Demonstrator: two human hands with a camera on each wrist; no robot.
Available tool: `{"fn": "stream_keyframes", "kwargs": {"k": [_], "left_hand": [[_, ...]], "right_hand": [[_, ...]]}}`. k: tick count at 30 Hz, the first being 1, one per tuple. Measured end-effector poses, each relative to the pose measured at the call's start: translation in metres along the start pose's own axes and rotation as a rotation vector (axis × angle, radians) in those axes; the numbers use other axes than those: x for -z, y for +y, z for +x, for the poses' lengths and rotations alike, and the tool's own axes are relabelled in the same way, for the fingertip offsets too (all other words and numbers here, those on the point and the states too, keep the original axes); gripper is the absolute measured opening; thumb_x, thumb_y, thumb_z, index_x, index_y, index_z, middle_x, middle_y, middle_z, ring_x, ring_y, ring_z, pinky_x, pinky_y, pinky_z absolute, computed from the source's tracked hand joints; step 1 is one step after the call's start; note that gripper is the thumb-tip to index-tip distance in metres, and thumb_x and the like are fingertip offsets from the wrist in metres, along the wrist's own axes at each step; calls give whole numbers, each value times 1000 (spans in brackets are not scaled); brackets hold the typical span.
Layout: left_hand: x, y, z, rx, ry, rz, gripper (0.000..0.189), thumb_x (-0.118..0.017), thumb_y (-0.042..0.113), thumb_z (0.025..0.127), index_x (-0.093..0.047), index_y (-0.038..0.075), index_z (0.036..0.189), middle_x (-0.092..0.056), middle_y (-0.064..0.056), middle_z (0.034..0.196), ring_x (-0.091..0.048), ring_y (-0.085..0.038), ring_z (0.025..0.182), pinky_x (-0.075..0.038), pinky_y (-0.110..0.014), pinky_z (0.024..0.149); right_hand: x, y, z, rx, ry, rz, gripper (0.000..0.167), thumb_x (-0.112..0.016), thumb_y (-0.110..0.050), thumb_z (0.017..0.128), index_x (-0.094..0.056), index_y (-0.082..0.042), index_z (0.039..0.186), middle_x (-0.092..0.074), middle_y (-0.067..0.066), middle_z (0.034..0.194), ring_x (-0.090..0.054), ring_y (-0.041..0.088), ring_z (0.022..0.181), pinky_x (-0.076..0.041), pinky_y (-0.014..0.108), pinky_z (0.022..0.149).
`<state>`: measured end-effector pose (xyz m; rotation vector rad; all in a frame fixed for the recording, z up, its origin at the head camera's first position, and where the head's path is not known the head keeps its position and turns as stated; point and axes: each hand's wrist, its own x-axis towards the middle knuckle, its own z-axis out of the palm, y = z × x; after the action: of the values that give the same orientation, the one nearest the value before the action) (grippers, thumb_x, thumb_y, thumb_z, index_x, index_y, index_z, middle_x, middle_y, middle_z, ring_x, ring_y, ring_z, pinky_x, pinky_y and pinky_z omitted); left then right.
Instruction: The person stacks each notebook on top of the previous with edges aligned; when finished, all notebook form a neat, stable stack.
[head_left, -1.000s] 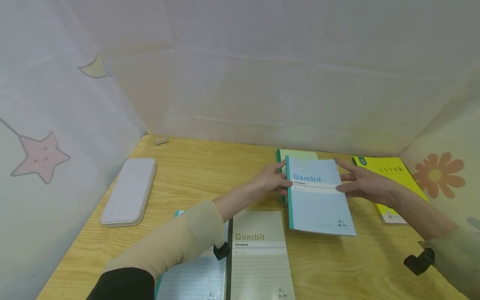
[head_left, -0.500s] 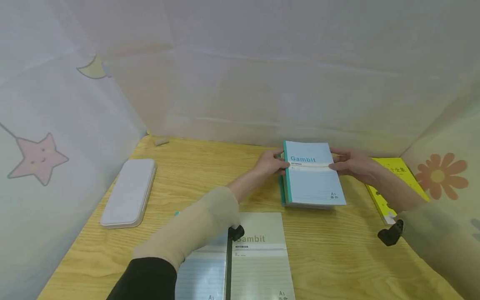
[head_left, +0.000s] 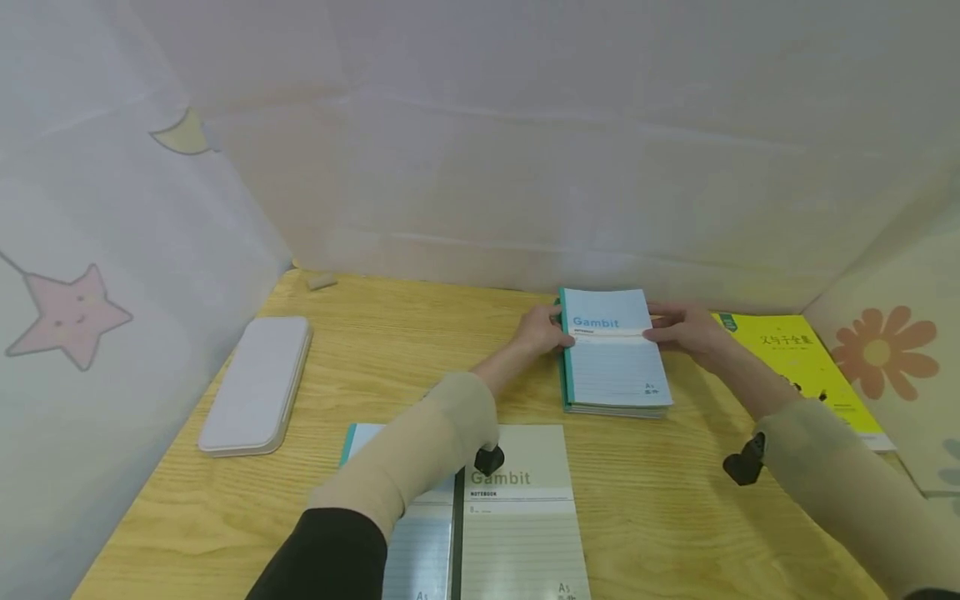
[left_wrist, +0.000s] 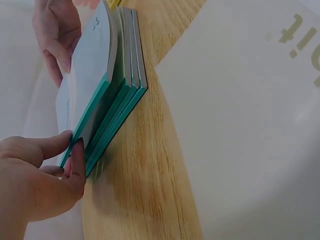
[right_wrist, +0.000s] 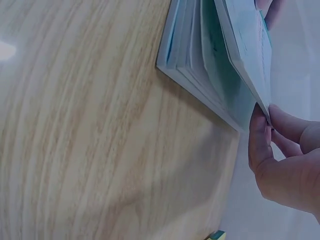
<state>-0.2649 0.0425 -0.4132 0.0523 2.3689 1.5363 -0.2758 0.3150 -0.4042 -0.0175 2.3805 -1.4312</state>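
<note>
Notebook, one: pinched at spine by left hand, opposite edge by right hand; long axis pointing forward between both; stack just beneath.

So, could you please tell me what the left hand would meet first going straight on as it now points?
Most likely the light-blue notebook, whose teal spine the left hand pinches. Beyond it, the white backdrop or the right hand may come next; depth is hard to judge.

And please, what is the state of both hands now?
Left hand: closed, holding the light-blue notebook by its spine edge.
Right hand: closed, holding it by the opposite edge.
</note>
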Motion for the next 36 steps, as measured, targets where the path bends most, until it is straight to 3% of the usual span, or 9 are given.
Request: {"fn": "stream_keyframes", "kwargs": {"k": [3, 9, 16, 20, 28, 36], "left_hand": [[-1, -1, 1, 2, -2, 19, 74, -75, 2, 91, -40, 4, 157, -65, -12, 99, -68, -21, 84, -61, -31, 85], [-5, -1, 2, -6, -29, 8, 69, -74, 0, 91, -46, 6, 154, -70, -17, 122, -65, -18, 85, -62, -33, 89], [-8, -1, 4, -16, -29, 110, 51, -75, 3, 91, -61, 5, 140, -72, -13, 115, -64, -19, 84, -50, -17, 65], [-8, -2, 4, -20, -26, 136, 48, -75, 4, 91, -62, 4, 138, -71, -14, 114, -61, -16, 81, -47, -16, 63], [-8, -3, 3, -29, -24, 144, 53, -75, 5, 91, -60, 5, 142, -69, -14, 118, -59, -15, 83, -49, -18, 68], [-9, -3, 1, -11, -6, 154, 62, -76, 6, 91, -54, 6, 149, -64, -13, 130, -58, -19, 101, -54, -26, 91]], "right_hand": [[-1, 4, 1, -3, -1, -5, 66, -68, -10, 99, -38, -3, 157, -52, 29, 145, -67, 3, 92, -62, 23, 87], [-1, 11, 4, -49, 9, -2, 67, -69, -10, 98, -38, -2, 157, -54, 25, 141, -68, 2, 92, -61, 21, 87], [-4, 14, 2, -87, 28, -50, 68, -69, -13, 98, -38, -3, 158, -50, 28, 149, -65, 2, 96, -60, 19, 89], [-6, 15, 2, -100, 42, -83, 67, -70, -15, 99, -39, -4, 157, -50, 29, 151, -64, 7, 101, -59, 23, 96], [-6, 14, 2, -117, 54, -110, 67, -70, -15, 98, -41, -4, 157, -51, 26, 150, -62, 10, 104, -59, 24, 97], [-8, 15, 2, -106, 44, -113, 65, -70, -15, 98, -42, -5, 156, -52, 27, 148, -61, 13, 105, -58, 14, 85]]}}
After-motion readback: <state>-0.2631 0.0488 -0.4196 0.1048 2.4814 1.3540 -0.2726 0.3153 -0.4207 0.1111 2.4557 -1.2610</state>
